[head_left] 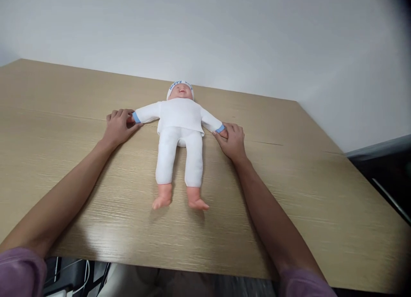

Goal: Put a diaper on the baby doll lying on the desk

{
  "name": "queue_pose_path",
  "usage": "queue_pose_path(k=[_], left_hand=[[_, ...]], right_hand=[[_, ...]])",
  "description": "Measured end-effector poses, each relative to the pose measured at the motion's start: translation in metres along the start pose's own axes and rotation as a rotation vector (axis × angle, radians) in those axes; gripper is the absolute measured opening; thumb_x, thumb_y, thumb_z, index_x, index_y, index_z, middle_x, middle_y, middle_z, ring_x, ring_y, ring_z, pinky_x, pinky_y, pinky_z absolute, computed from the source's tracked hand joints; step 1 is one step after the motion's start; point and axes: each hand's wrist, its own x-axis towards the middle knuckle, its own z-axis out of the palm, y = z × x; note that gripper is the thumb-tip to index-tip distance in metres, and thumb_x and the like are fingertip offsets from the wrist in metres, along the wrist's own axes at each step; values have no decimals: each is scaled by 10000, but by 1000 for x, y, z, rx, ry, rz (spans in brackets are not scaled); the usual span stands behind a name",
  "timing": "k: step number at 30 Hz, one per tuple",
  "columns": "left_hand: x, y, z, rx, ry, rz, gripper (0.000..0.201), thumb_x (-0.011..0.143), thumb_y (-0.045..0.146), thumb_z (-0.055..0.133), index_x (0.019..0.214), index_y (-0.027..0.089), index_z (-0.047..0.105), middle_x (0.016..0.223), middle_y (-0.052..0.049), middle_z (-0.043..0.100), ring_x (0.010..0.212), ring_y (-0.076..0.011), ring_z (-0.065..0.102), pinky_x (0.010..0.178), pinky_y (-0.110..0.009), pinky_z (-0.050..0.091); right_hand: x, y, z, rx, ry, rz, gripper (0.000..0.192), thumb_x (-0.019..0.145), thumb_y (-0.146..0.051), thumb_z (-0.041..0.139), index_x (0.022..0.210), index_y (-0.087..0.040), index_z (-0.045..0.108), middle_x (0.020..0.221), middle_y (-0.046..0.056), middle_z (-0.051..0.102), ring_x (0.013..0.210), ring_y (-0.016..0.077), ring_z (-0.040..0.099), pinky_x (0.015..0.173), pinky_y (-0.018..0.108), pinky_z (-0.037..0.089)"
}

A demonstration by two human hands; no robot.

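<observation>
Our dressed doll (180, 114) lay face-up toward twelve o'clock on the bench (337, 211), arms already spread. Left hand (119, 125) at its nine, right hand (235, 141) at three, both half-curled, we gripped its arm ends; whether any work remained, we couldn't tell.

Beyond the purple sleeves (19, 272), bare forearms (72, 188) stretch out to left hand (118, 126) and right hand (234, 141), fingers (120, 113) bent.
</observation>
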Motion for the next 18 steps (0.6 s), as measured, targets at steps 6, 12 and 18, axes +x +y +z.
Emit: queue_pose_path(k=[6, 12, 18], left_hand=[[6, -5, 3, 14, 7, -13, 584, 1048, 654, 630, 1455, 236, 666, 1428, -185, 712, 1360, -439, 562, 1181, -563, 372], [2, -2, 2, -14, -1, -33, 578, 1038, 598, 621, 1466, 212, 671, 1452, -205, 688, 1387, -439, 539, 1177, -583, 412], [-24, 15, -9, -78, 88, -36, 643, 1013, 509, 606, 1553, 161, 581, 1625, -249, 565, 1523, -463, 448, 1230, -601, 388]], right_hand=[[8, 16, 13, 44, 17, 35, 630, 1088, -616, 585, 1549, -204, 703, 1453, 216, 664, 1349, 413, 565, 1198, 616, 480], [3, 12, 17, 20, -18, 53, 721, 1029, -530, 621, 1637, -144, 605, 1523, 257, 629, 1425, 427, 525, 1256, 650, 441], [-28, -26, 4, -21, 46, 194, 819, 980, -448, 604, 1698, -84, 451, 1658, 304, 515, 1561, 433, 430, 1306, 695, 374]])
